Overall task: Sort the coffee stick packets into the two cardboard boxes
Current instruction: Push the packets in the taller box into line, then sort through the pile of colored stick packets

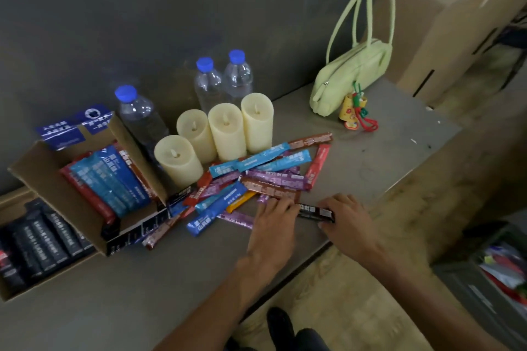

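A heap of coloured coffee stick packets (256, 177) lies on the grey table, blue, purple, red, brown and orange. A black packet (313, 211) lies at the heap's near edge; my left hand (275, 221) pinches its left end and my right hand (346, 218) holds its right end. One cardboard box (34, 179) at the left, tilted open, holds blue and red packets. A second, flatter cardboard box (11, 292) at the far left holds black packets.
Several cream pillar candles (228, 131) stand just behind the heap, with three blue-capped water bottles (209, 82) behind them against the wall. A pale green handbag (348, 71) sits at the back right. The table's front edge runs diagonally near my right hand.
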{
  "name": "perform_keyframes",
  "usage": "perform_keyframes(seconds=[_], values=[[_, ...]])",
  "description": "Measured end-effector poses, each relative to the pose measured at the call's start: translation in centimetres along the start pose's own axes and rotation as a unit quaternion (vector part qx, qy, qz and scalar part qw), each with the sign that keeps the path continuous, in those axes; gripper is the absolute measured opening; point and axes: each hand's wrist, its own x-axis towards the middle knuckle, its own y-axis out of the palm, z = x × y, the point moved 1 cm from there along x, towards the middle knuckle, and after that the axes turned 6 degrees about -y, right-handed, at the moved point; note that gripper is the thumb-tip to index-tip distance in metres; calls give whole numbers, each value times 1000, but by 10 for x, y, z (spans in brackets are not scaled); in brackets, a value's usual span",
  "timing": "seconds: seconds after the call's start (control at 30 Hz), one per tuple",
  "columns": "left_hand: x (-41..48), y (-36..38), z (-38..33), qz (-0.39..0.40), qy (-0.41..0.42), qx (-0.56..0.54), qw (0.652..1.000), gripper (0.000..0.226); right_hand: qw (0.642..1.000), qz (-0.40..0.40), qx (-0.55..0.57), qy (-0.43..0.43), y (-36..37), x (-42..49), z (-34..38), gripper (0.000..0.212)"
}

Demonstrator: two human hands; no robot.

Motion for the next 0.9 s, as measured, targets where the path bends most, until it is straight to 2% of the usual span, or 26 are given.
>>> perform_keyframes(seconds=[0.1, 0.2, 0.4, 0.5, 0.57, 0.63, 0.8, 0.9], values=[[0, 5, -2, 3, -24, 20, 999, 48, 1000, 19, -20, -11, -2, 1, -6, 28], [1, 6, -3, -29, -37, 28, 999, 44, 999, 30, -13, -41, -3, 1, -12, 22], [7, -3, -2, -87, -54, 32, 994, 22, 989, 52, 122, -59, -24, 6, -22, 15], [11, -13, -2, -56, -108, -94, 988, 18, 966, 7, 257, -37, -38, 10, -22, 10], [12, -24, -2, -23, -152, -234, 960, 13, 922, -40, 386, -11, -47, 14, -25, 17], [10, -34, -7, 10, -173, -321, 931, 10, 883, -50, 467, 18, -58, 14, -24, 24], [7, -45, -12, 19, -193, -382, 904, 13, 832, -29, 553, 35, -69, 18, -15, 25], [3, -50, -13, 11, -210, -401, 892, 13, 829, -20, 558, 34, -69, 22, -6, 14]])
